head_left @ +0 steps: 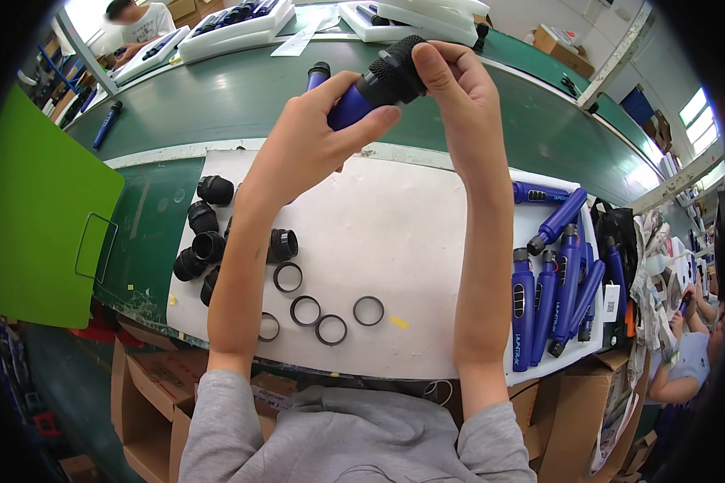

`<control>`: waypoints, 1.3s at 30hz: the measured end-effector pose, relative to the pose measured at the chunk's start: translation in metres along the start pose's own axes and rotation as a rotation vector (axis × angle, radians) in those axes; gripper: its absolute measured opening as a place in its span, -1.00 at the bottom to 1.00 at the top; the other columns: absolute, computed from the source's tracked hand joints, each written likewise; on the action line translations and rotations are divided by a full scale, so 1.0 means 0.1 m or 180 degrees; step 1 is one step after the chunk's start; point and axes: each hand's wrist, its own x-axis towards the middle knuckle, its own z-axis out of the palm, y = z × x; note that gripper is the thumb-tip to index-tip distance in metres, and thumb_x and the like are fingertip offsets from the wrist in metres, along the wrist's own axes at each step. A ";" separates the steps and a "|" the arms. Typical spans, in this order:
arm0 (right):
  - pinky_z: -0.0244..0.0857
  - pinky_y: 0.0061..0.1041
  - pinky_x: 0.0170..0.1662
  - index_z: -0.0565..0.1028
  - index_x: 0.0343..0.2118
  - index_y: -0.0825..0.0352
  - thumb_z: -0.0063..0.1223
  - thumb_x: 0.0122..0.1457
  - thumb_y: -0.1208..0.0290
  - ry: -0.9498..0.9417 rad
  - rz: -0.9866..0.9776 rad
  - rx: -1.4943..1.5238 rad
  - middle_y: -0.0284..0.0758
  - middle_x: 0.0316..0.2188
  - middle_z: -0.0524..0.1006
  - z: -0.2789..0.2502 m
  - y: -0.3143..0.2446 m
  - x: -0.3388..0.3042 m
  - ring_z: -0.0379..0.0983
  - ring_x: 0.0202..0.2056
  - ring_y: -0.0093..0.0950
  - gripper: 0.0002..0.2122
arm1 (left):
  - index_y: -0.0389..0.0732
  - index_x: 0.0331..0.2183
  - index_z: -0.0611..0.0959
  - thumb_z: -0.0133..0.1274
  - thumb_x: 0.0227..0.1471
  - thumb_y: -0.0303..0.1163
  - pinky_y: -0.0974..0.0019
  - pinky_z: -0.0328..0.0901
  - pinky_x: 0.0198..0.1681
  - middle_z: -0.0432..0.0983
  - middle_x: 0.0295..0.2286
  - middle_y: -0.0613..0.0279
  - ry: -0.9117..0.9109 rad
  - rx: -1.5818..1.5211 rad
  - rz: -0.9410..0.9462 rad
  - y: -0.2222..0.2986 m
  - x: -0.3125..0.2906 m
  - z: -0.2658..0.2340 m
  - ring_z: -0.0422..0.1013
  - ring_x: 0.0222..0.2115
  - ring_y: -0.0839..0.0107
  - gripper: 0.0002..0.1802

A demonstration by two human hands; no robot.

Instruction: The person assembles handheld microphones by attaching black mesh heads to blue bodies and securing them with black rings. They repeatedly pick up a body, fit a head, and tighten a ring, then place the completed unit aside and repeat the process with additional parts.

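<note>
One blue, tube-bodied microphone with a black mesh head (385, 76), gripped at both ends

Curled fingers of the left hand (318, 129) wrap the blue body, with the thumb lying along its near side and the index finger over the top. On the right hand (463, 88), thumb and index finger pinch the outer edge of the mesh head; the gap between them is filled by it.

The microphone is raised above the table (149, 241), tilted so that the head points up and to the right. Its body is smooth and strong blue; the head is matt black, with a darker band around it.

Below, on a white sheet (403, 217), lie five thin black rings (318, 319) and, to the left, a cluster of loose black mesh heads (215, 190). To the right, a white tray (568, 360) carries blue tubular microphone bodies (524, 310) without mesh heads.

The lower end of the held body disappears into the left palm, and most of that hand's other fingers are hidden. I cannot tell whether the head is fully seated. The left forearm covers part of the cluster and cuts across one ring; the right forearm overlaps the tray's near side.
</note>
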 end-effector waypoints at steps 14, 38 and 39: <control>0.33 -0.66 -0.29 0.46 -0.19 0.49 0.41 0.01 0.02 0.0158 0.0114 -0.0293 -0.29 -0.41 0.56 0.06 -0.02 -0.02 0.47 -0.35 -0.62 -0.43 | -0.27 -0.16 0.56 0.25 0.05 -0.09 0.50 0.24 -0.64 0.44 -0.60 0.36 0.0231 0.0371 0.0208 0.00 0.00 0.03 0.32 -0.67 0.64 -0.52; 0.28 -0.71 -0.44 0.46 -0.27 0.48 0.44 -0.07 -0.06 0.0110 0.0208 -0.0463 -0.33 -0.49 0.50 0.12 -0.07 -0.05 0.42 -0.45 -0.66 -0.38 | -0.33 -0.36 0.60 0.35 -0.05 -0.08 0.36 0.32 -0.57 0.49 -0.62 0.28 0.0434 0.0667 0.0354 0.00 -0.02 0.13 0.40 -0.64 0.51 -0.51; 0.28 -0.71 -0.44 0.46 -0.27 0.48 0.44 -0.07 -0.06 0.0103 0.0214 -0.0482 -0.33 -0.49 0.50 0.12 -0.07 -0.04 0.42 -0.45 -0.66 -0.38 | -0.34 -0.37 0.60 0.35 -0.05 -0.08 0.34 0.32 -0.54 0.49 -0.62 0.28 0.0504 0.0747 0.0418 -0.02 -0.01 0.14 0.41 -0.63 0.50 -0.52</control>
